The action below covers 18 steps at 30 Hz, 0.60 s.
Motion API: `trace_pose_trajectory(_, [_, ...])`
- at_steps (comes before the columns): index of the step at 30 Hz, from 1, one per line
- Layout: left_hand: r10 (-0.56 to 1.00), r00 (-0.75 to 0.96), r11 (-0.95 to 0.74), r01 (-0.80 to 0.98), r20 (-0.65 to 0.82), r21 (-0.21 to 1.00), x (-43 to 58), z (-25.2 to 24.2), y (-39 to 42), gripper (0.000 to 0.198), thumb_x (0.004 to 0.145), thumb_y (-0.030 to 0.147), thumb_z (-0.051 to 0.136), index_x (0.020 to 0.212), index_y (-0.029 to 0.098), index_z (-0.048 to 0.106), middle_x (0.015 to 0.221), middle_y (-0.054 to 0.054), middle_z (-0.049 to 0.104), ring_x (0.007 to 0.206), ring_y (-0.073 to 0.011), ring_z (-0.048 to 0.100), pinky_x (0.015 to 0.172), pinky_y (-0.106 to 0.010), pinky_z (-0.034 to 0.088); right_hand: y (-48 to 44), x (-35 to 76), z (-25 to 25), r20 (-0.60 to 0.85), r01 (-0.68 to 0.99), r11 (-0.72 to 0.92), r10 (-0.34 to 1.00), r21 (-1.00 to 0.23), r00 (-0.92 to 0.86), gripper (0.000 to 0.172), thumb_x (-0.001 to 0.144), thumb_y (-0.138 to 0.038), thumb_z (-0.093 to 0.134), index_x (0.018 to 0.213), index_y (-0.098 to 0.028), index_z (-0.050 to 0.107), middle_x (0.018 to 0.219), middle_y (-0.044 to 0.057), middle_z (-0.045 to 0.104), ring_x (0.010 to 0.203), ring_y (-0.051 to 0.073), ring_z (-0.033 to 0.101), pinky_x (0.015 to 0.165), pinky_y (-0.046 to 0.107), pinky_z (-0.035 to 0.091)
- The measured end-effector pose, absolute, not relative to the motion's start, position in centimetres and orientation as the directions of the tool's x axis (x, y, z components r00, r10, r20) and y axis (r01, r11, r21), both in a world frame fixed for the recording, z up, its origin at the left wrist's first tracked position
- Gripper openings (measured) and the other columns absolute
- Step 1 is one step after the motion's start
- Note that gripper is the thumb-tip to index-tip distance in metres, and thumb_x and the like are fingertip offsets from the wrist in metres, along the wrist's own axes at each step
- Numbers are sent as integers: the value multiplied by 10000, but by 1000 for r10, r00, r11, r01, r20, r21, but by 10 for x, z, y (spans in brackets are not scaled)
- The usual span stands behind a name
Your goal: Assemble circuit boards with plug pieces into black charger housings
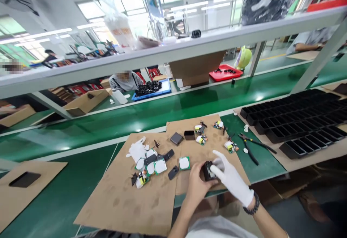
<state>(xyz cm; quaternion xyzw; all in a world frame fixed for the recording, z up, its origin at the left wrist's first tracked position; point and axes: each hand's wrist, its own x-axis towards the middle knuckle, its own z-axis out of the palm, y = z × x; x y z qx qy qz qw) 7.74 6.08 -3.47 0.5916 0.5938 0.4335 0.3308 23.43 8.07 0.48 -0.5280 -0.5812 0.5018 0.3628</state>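
Observation:
My left hand (200, 182) is bare and wraps round a small black plastic case (208, 173) at the front edge of the cardboard. My right hand (230, 176), in a white glove, has its fingertips at the same case's open side, gripping it there. What lies inside the case is mostly hidden by the fingers. Just left of my hands lie a green circuit board with a white round top (184, 163) and a small black part (173, 172). Farther back sit a closed dark case (176, 139) and an open black case (189, 135).
Cardboard sheets (121, 202) cover the green bench. Several circuit boards (159, 166) and a white glove (137, 150) lie to the left. Black-handled pliers (252, 149) rest at right, beside rows of black cases (298, 147). A shelf (162, 51) crosses above; a person (126, 81) sits opposite.

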Motion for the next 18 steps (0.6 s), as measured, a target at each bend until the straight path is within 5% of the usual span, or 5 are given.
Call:
trace_pose_trajectory(4, [969,-178,-72,453,169,889,80,-48,64,573,578,123,780,1138,135,660,1147,-145,698,1079,-310,671,984,-501,545,80,222,16,-208,568,-35,948,-822,-242,661,843,-367,559,1437,-141,378,980,94,717,909,246,697,855,363,502])
trace_pose_trajectory(9, [966,-119,-121,577,230,808,77,-61,53,570,695,113,661,1262,153,613,1270,-158,672,1188,-310,637,1027,-492,527,87,202,33,-219,747,76,932,-660,-288,716,820,-283,582,1482,-152,342,1170,130,702,1074,295,679,890,361,476])
trace_pose_trajectory(13, [913,-40,-241,752,406,614,62,-75,23,529,861,223,597,1383,172,526,1363,-145,629,1258,-294,602,1019,-458,528,92,193,40,-219,872,200,921,-447,-323,437,855,-223,497,1285,-177,555,1082,123,727,1008,300,697,813,342,460])
trace_pose_trajectory(18, [771,26,-340,862,637,376,52,-93,1,337,873,159,596,1197,222,660,1166,-73,742,1069,-247,693,910,-364,542,145,212,74,-114,897,273,937,-348,-330,185,832,-193,529,980,-208,640,901,68,745,876,231,705,716,280,424])
